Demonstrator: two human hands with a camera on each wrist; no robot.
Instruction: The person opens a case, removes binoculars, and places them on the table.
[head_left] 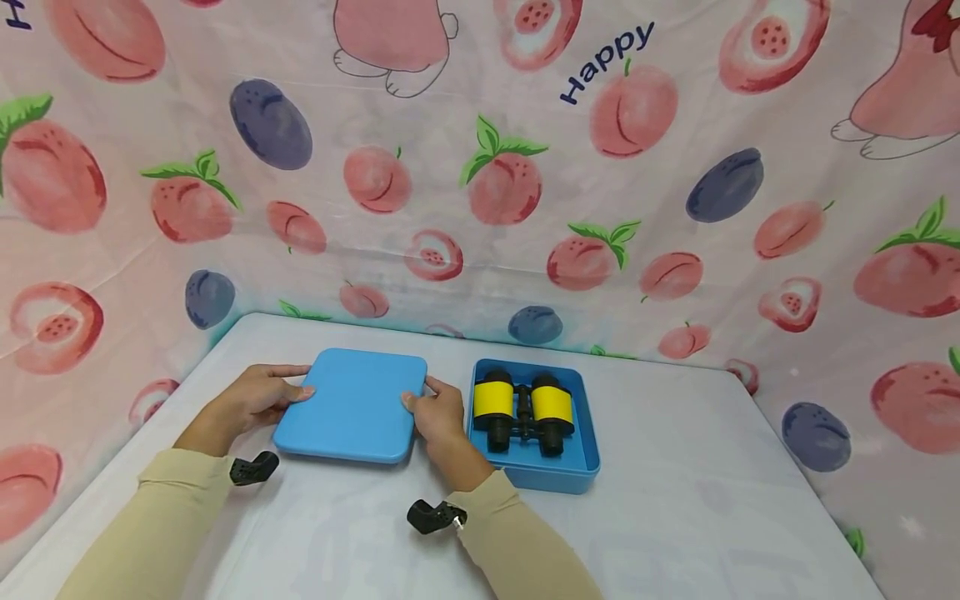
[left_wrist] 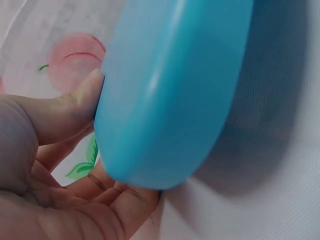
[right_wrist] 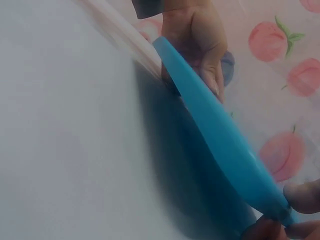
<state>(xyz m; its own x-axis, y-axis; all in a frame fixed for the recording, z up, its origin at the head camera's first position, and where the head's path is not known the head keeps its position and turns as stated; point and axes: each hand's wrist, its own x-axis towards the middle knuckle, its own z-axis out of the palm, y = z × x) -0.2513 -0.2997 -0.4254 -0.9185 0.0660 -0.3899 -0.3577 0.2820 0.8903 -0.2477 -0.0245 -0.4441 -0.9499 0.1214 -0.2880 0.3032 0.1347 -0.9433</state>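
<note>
Between both hands is a flat blue lid (head_left: 348,408) with rounded corners, raised off the white table in the right wrist view. My left hand (head_left: 251,397) grips its left edge, thumb on top and fingers beneath; the left wrist view shows the thumb against the blue rim (left_wrist: 175,100). At the opposite edge my right hand (head_left: 442,417) pinches the lid, thumb on top. Just right of that hand stands an uncovered blue box (head_left: 551,479). Inside it lie black binoculars with yellow bands (head_left: 552,405).
A white cloth (head_left: 697,492) covers the table. Behind and at the sides hangs a pink curtain (head_left: 442,108) printed with peaches and plums. Black wrist devices (head_left: 253,469) sit at both sleeve cuffs.
</note>
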